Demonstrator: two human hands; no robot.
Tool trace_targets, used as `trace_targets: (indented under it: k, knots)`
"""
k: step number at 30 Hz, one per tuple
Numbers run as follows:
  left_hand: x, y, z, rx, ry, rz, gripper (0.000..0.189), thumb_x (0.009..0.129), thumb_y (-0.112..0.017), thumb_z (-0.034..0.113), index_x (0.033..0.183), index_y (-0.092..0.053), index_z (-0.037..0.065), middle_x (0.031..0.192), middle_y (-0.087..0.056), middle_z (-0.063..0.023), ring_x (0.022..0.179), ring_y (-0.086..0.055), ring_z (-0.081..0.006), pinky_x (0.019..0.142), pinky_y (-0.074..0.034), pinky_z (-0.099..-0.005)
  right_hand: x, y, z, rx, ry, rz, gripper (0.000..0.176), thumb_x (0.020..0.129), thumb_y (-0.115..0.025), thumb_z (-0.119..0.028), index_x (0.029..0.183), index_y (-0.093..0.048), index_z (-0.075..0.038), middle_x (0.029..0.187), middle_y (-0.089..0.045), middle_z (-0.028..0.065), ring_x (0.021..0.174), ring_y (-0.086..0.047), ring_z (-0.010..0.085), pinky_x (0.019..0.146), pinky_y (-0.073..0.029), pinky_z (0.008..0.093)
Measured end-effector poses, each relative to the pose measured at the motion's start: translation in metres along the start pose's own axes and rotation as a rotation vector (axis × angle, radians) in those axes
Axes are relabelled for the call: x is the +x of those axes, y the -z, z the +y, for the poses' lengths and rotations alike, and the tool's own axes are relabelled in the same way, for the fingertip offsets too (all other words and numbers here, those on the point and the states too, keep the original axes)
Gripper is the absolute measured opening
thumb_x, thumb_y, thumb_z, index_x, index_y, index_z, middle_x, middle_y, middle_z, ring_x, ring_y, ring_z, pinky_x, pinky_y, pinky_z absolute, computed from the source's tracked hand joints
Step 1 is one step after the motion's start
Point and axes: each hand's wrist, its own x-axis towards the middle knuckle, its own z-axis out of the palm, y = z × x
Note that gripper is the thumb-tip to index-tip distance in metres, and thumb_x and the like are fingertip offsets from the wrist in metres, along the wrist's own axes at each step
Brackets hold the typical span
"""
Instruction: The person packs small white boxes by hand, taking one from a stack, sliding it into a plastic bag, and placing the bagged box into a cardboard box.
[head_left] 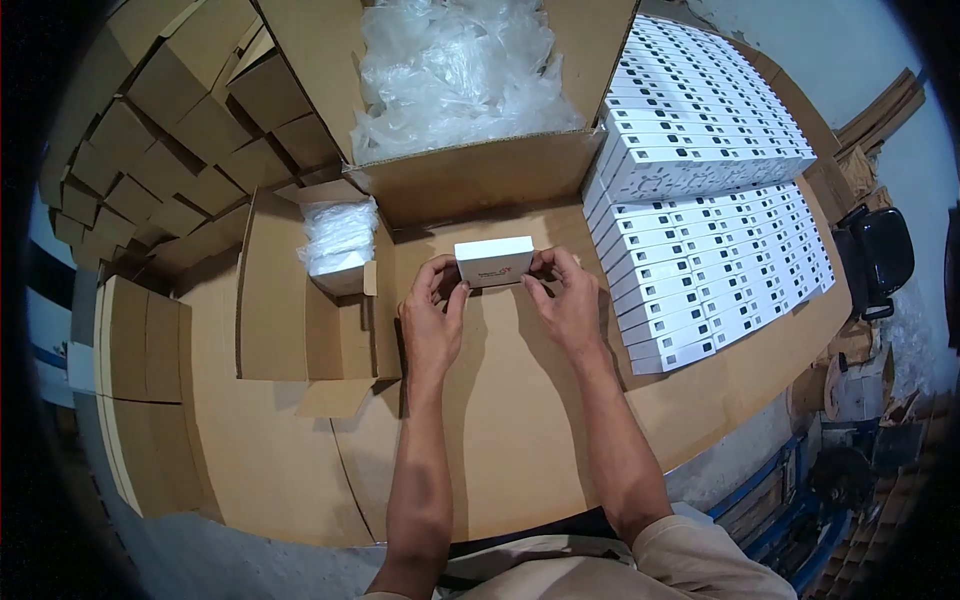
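Note:
A small white box [494,262] with dark and orange print on its front is held up between my two hands, above the cardboard-covered table. My left hand [436,308] grips its left end, thumb in front and fingers behind. At the right end, my right hand [566,298] pinches it the same way. Just left of my left hand stands an open cardboard carton [272,290]. Inside the carton's far part sits a stack of plastic-wrapped white boxes [340,240].
Behind my hands, a large open carton [470,175] holds clear plastic bags [455,75]. To the right rise stacked rows of white boxes [700,230] with printed squares. Folded brown cartons [170,130] pile up at the back left. A black chair [880,255] stands beyond the table's right edge.

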Motion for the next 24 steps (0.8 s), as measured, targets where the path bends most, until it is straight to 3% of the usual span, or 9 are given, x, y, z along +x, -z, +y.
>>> trace_targets:
  k: [2,14,17,20,24]
  knots:
    - [0.001,-0.002,-0.008,-0.010,-0.033,0.032,0.032,0.094,-0.064,-0.006,0.126,-0.060,-0.003,0.118,-0.074,-0.0188,0.112,-0.072,-0.0236,0.096,-0.056,-0.0346,0.001,0.001,-0.003,-0.005,-0.007,-0.007,0.023,0.086,-0.075,0.004,0.105,-0.063,0.003,0.097,-0.074,0.0158,0.094,-0.075,0.0294,0.085,-0.058,0.0386]
    - [0.003,0.003,-0.011,-0.012,-0.030,-0.015,0.031,0.093,-0.064,-0.007,0.125,-0.060,-0.003,0.114,-0.074,-0.0175,0.112,-0.071,-0.0243,0.097,-0.056,-0.0342,0.004,0.010,-0.010,-0.022,-0.063,-0.083,0.020,0.086,-0.074,0.005,0.102,-0.062,0.004,0.098,-0.075,0.0165,0.096,-0.075,0.0279,0.087,-0.058,0.0386]
    - [0.004,0.004,-0.015,-0.026,-0.009,-0.041,0.038,0.091,-0.063,-0.007,0.129,-0.059,-0.002,0.124,-0.070,-0.0191,0.118,-0.068,-0.0251,0.099,-0.055,-0.0356,0.005,0.013,-0.010,-0.028,-0.038,-0.134,0.025,0.085,-0.070,0.008,0.106,-0.058,0.005,0.108,-0.073,0.0184,0.102,-0.074,0.0276,0.089,-0.058,0.0385]
    - [-0.004,-0.001,0.003,-0.124,-0.063,0.061,0.045,0.089,-0.060,-0.009,0.132,-0.056,-0.002,0.126,-0.065,-0.0163,0.123,-0.061,-0.0236,0.106,-0.049,-0.0356,0.005,0.011,-0.001,0.124,0.066,-0.086,0.034,0.084,-0.062,0.010,0.117,-0.052,0.003,0.124,-0.068,0.0199,0.111,-0.072,0.0275,0.093,-0.057,0.0380]
    - [-0.011,0.003,0.023,0.045,-0.240,0.278,0.048,0.083,-0.062,-0.005,0.130,-0.056,-0.001,0.123,-0.064,-0.0162,0.116,-0.062,-0.0260,0.100,-0.050,-0.0375,0.007,0.011,0.018,0.213,-0.044,-0.109,0.044,0.085,-0.054,0.013,0.127,-0.045,0.002,0.137,-0.060,0.0200,0.118,-0.069,0.0274,0.097,-0.056,0.0371]
